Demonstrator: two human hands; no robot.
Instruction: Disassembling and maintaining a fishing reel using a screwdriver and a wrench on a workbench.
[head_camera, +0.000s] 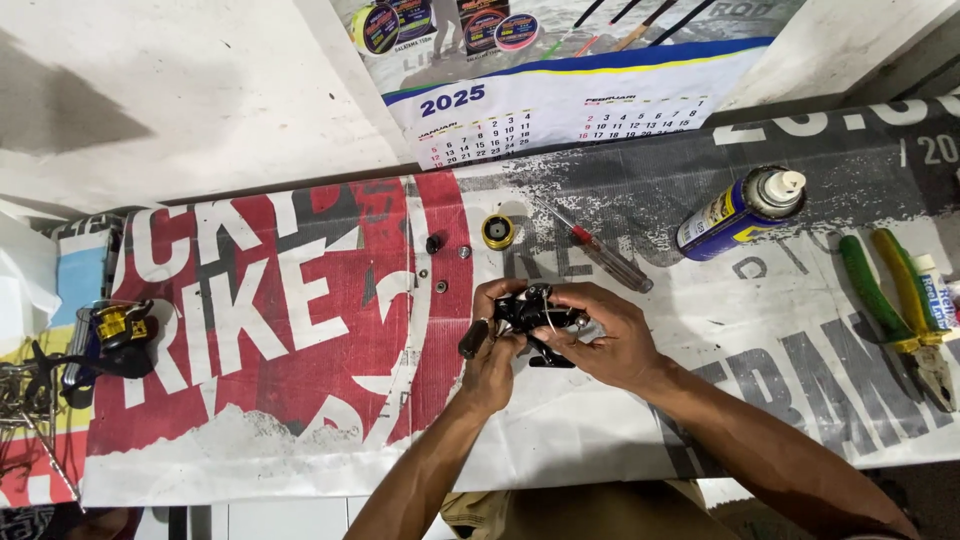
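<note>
While we look down over the table (300, 450), we see both hands closed around a small black fishing reel body (535, 318), held just above the printed banner (250, 330) that covers the surface, near the middle of the scene. The left hand (492, 345) grips it from the left, fingers curled over the top, with a dark knob (472, 340) sticking out beside the palm. The right hand (605, 335) clamps it from the right, thumb pressed on the near side.

Just beyond the hands, farther from us, lie a gold-and-black round part (497, 231), a few small screws and washers (440, 268), and a screwdriver with a clear handle (595, 250) lying at a slant. Further right stands a blue and yellow spray can (738, 213) tipped on its side, and at the far right edge we see pliers with green and yellow grips (895, 300) beside a small tube (932, 292). At the left edge sits another reel, gold and black (112, 335). A wall calendar (560, 105) hangs at the far side. Nothing lies between us and the reel; the fingers hide much of it.
</note>
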